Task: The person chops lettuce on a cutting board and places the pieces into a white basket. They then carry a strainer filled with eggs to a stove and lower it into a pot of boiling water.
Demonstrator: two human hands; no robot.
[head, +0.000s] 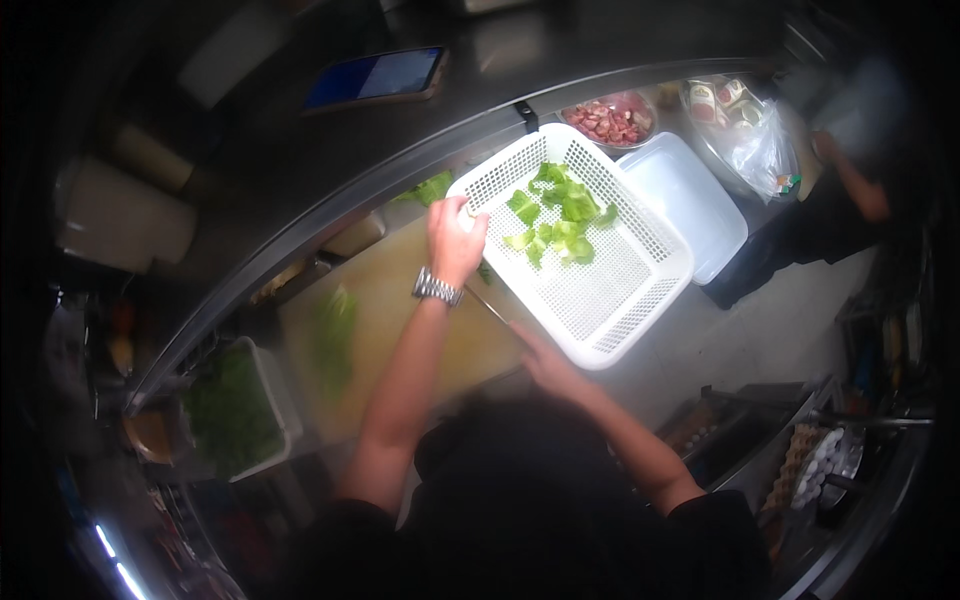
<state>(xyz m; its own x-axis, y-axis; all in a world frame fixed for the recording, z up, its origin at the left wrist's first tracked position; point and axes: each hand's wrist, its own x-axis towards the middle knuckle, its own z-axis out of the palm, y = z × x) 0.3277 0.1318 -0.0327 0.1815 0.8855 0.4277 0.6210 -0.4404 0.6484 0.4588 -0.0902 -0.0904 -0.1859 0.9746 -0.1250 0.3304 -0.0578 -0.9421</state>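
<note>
My left hand (456,236), with a metal watch at the wrist, grips the left rim of a white perforated plastic basket (615,300). Torn pieces of green lettuce (566,202) lie inside, mostly towards the basket's far end. In my right hand (551,367), below the basket's near left side, is a knife (487,304); its handle is mostly hidden by the fingers. Beneath the blade spreads a yellowish cutting board (405,337), and a blurred leafy green (334,337) lies on its left part.
A white tub (268,390) of dark greens stands left. Beyond the basket are a metal bowl of cut meat (611,124), a pale plastic container (690,202) and bagged packages (757,146). A phone (379,75) lies on the upper shelf. Another person's arm (859,180) shows at right.
</note>
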